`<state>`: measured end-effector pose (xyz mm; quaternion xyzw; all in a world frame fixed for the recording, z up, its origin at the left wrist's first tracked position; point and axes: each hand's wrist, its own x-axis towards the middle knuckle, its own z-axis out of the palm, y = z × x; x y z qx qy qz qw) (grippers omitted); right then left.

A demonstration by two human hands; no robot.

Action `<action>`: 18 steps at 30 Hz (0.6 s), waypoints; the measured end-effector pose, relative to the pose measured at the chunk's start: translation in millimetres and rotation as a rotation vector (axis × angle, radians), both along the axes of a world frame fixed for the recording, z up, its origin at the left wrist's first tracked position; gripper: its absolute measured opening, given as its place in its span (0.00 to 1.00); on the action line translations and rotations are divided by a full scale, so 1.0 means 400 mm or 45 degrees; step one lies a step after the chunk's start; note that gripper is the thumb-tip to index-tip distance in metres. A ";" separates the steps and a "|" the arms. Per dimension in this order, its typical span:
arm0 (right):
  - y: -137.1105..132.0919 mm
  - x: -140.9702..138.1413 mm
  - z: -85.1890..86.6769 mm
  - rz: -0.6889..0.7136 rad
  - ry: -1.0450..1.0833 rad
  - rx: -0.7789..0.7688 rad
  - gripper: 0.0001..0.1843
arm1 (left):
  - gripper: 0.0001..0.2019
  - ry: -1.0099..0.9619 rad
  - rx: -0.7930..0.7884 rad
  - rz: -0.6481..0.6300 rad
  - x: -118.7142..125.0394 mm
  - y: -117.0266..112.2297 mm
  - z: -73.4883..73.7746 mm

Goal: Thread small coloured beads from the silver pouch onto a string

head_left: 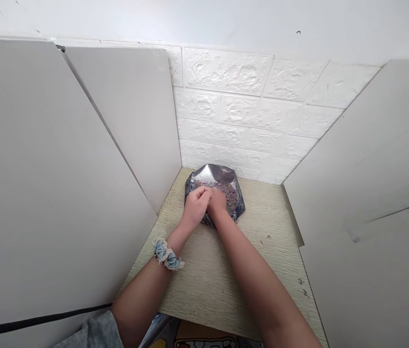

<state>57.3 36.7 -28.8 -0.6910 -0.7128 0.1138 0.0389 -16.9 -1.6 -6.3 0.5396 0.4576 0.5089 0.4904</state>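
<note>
White brick-patterned wall (248, 72) at the back, pale panels closing in on the left (45, 169) and right (374, 159), and between them a wood-grain board (208, 275) stretching away from me. At its far end, near the foot of the wall, lies the bag (222, 175), dark at the edges and shiny silver towards the top, with many small reddish and clear beads (232, 195) showing across its middle. Both my hands meet over it. My left hand (196, 203), with a blue and cream scrunchie (168, 254) around the wrist, has its thumb and forefinger drawn in close; my right hand (218, 200) is just beside it, knuckles up, fingers pointing down to the beads and mostly out of sight. Each grip looks narrow, but the fingertips are too hidden and small to tell whether they pinch anything. As for progress, I judge the work to be under way: the bag is set down flat and both hands are at it. The beads I can make out all lie within the bag's outline, whether behind a clear face or in an opening I cannot tell. How much is left to do does not show either.
</note>
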 end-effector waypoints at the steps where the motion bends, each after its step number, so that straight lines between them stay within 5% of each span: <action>1: 0.002 0.001 -0.001 -0.001 0.011 0.010 0.16 | 0.07 0.003 -0.002 -0.005 0.000 0.000 0.001; 18: 0.012 0.015 -0.018 0.060 0.103 0.102 0.17 | 0.09 0.092 0.046 -0.047 0.003 -0.002 -0.007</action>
